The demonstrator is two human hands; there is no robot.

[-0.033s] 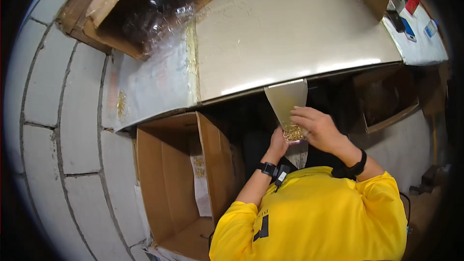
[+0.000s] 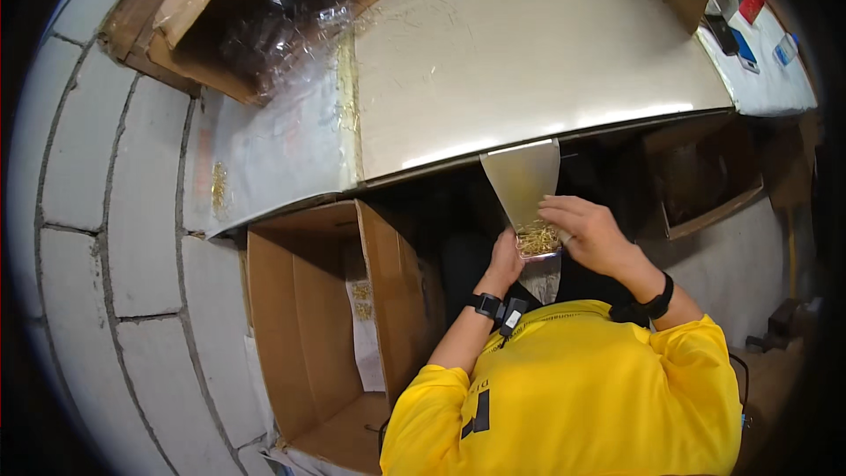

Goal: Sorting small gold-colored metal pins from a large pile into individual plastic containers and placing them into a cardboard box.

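A small clear plastic box (image 2: 538,256) with a raised translucent lid (image 2: 522,178) sits before my body, just below the bench edge. Thin gold-coloured metal pieces, like pins or clips, form a pile (image 2: 537,239) inside; their exact kind is too small to tell. My left hand (image 2: 505,259) grips the box at its left side, fingers partly hidden. Over the right side of the box is my right hand (image 2: 592,231), its fingers stretched toward the lid and the pile. Its thumb is mostly hidden, and nothing shows clearly in this hand.
The beige bench top (image 2: 529,53) spans the far side, with loose gold pieces on it. A tall cardboard box (image 2: 308,335) stands at left. Another carton (image 2: 203,0) holds clear plastic at upper left. Phones (image 2: 745,51) lie at far right; an open carton (image 2: 736,207) is below.
My right hand has shifted slightly to the right, and more of the gold pile shows. My left hand stays on the box.
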